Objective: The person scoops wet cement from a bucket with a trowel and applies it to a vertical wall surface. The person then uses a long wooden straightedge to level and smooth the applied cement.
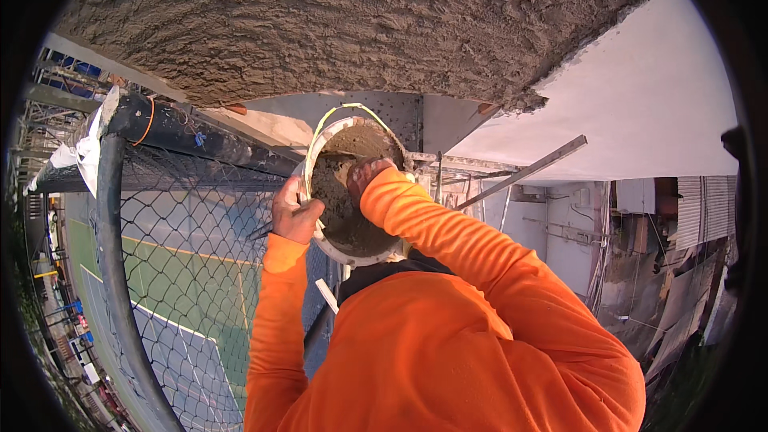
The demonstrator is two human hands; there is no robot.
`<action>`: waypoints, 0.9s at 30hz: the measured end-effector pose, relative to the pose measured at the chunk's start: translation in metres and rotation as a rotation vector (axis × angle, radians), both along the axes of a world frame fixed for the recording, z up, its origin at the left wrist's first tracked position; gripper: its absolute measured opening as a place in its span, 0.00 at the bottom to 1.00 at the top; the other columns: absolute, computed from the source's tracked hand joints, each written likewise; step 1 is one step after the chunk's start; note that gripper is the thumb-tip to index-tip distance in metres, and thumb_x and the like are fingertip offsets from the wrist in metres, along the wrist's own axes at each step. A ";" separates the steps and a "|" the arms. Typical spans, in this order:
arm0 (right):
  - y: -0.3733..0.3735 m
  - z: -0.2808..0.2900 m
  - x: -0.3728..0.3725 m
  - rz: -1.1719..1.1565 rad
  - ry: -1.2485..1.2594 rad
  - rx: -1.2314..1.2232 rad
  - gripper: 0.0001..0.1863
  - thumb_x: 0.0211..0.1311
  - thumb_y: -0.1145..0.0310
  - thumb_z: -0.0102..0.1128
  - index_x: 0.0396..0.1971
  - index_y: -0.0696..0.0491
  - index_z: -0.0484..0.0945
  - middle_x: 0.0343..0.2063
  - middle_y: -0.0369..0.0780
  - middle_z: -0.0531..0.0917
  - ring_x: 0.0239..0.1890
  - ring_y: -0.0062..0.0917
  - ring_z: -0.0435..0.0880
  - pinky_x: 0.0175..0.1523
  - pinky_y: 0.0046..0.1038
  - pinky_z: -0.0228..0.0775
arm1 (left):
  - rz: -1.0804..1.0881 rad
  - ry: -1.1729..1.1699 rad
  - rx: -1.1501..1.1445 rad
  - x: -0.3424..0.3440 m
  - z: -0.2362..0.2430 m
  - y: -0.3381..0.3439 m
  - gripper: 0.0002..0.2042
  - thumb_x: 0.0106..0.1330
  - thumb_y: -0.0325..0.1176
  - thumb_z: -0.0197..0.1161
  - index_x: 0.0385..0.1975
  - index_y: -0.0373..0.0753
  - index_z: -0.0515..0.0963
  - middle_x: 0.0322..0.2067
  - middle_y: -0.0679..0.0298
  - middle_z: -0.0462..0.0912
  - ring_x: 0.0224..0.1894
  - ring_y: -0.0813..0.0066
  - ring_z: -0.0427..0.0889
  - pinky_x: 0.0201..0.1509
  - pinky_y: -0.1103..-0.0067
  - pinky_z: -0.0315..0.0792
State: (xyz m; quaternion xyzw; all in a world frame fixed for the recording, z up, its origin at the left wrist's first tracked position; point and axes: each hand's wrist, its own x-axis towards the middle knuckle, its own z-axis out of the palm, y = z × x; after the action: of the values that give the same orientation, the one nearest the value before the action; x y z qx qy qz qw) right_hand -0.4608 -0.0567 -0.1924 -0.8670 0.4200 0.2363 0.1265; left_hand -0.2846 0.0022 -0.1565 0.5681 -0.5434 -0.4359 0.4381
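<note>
The round white plastic bucket (pixel 352 252) is full of wet grey cement. The left hand (pixel 294 212) pinches its rim; the right hand (pixel 366 174) digs inside, its grip hidden.

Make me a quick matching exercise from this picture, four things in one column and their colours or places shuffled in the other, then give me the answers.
Things:
1. bucket
2. sleeves
3. chain-link fence
4. rough plastered wall

Descriptions:
A. orange
B. across the top of the view
C. white, holding grey mortar
D. to the left, over a green court

Pairs: 1-C, 2-A, 3-D, 4-B
</note>
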 end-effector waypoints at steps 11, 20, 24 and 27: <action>0.038 -0.025 -0.114 0.036 0.025 -0.495 0.16 0.64 0.63 0.52 0.49 0.52 0.77 0.34 0.37 0.80 0.31 0.32 0.82 0.34 0.42 0.74 | 0.110 0.062 0.064 -0.026 0.015 -0.013 0.07 0.52 0.18 0.59 0.29 0.36 0.72 0.27 0.72 0.71 0.30 0.86 0.65 0.31 0.83 0.62; -0.033 0.007 -0.157 -0.234 -0.117 -0.067 0.18 0.72 0.63 0.48 0.53 0.51 0.81 0.48 0.44 0.86 0.51 0.45 0.84 0.55 0.47 0.75 | -0.066 0.197 0.098 -0.084 0.009 -0.044 0.12 0.53 0.18 0.57 0.38 0.34 0.75 0.31 0.73 0.74 0.31 0.86 0.68 0.36 0.85 0.67; -0.055 0.015 -0.121 0.061 0.176 -0.226 0.13 0.62 0.59 0.57 0.37 0.49 0.86 0.37 0.41 0.87 0.37 0.36 0.86 0.35 0.45 0.75 | -0.167 0.198 0.093 -0.117 0.004 -0.059 0.16 0.53 0.16 0.56 0.43 0.33 0.75 0.36 0.70 0.75 0.36 0.86 0.69 0.37 0.86 0.67; -0.007 0.001 -0.127 0.128 -0.315 -0.084 0.09 0.61 0.59 0.61 0.33 0.46 0.86 0.33 0.40 0.86 0.36 0.40 0.85 0.33 0.46 0.77 | -0.047 0.149 0.029 -0.118 0.009 -0.069 0.14 0.54 0.16 0.56 0.42 0.33 0.74 0.35 0.70 0.76 0.33 0.86 0.69 0.35 0.85 0.66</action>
State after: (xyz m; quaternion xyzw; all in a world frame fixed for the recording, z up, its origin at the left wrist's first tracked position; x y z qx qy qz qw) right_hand -0.5879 -0.0642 -0.1917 -0.9227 0.3486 0.0876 0.1392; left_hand -0.4023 -0.0671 -0.1473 0.5275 -0.5161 -0.4948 0.4588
